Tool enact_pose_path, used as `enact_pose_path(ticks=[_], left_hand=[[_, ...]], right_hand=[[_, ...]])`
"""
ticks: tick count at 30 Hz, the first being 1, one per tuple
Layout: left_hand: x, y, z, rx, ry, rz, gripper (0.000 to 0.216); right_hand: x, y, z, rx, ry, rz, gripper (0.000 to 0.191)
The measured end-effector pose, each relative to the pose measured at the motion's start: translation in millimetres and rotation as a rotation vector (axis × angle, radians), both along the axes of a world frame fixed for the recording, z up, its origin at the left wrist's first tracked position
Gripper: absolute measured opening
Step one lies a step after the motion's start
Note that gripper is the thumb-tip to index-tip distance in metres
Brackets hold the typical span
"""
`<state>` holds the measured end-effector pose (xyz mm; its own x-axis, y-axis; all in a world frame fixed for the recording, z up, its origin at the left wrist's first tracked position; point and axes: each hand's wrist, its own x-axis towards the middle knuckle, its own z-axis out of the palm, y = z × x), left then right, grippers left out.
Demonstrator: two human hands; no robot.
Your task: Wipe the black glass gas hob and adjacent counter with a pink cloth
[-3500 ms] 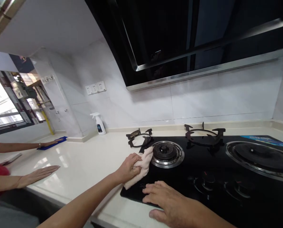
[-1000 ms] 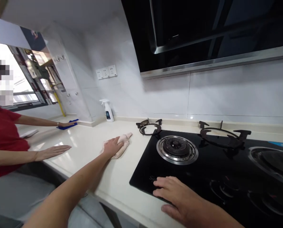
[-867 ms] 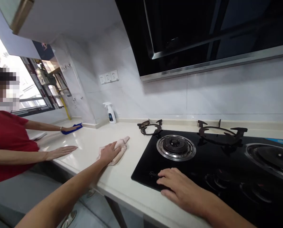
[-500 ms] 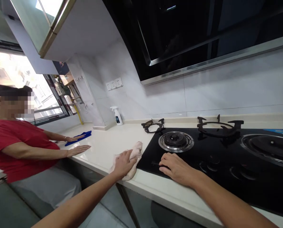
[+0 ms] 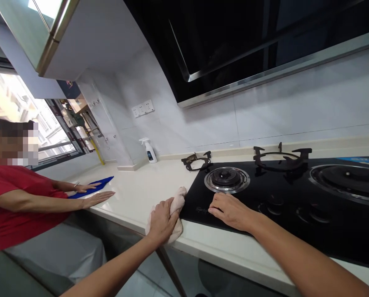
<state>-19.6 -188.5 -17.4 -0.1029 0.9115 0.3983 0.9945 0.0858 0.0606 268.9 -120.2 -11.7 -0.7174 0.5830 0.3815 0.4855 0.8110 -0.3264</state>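
My left hand is closed around a crumpled off-white cloth on the pale countertop, beside the cooktop's left edge. Over the front left of the black glass cooktop is my right hand, its fingers curled in and nothing visible in them. Just beyond it sits the left burner. A loose black pan support lies on the counter behind the cooktop's left corner. Another pan support rests at the cooktop's back.
At left a person in a red top has one hand on a blue cloth and the other on the counter. A white spray bottle stands by the wall. The range hood overhangs the cooktop.
My left hand stays on the off-white cloth at nearly the same place. My right hand's fingers have curled in more. The other person's blue cloth has moved left and nearer.
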Motion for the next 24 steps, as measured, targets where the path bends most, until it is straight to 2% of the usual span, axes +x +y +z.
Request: enact_pose_path(ticks=[3,7,11,19,22,24], left_hand=[[-5.6,6.0,3.2,-0.019,-0.022,-0.038,0.042],[-8.6,30.9,10.0,-0.096,-0.007,-0.046,0.040],[-7.0,71.4,12.2,-0.126,0.019,-0.028,0.040],[12.3,170.2,14.2,-0.133,-0.008,0.011,0.047],[17.2,189.5,14.7,-0.125,-0.024,0.020,0.047],[18.0,191.8,14.2,-0.117,-0.030,0.024,0.047]], right_hand=[[-0.5,-3.4,0.5,-0.003,-0.009,0.007,0.035],[-5.0,-8.1,0.8,0.029,-0.048,0.005,0.035],[-8.5,-10.2,1.2,0.016,-0.058,0.005,0.034],[-7.7,-6.1,-0.5,-0.007,-0.046,-0.004,0.028],[-5.6,-4.0,-0.2,-0.012,-0.053,0.003,0.026],[-3.5,-4.0,1.3,-0.018,-0.053,0.011,0.025]])
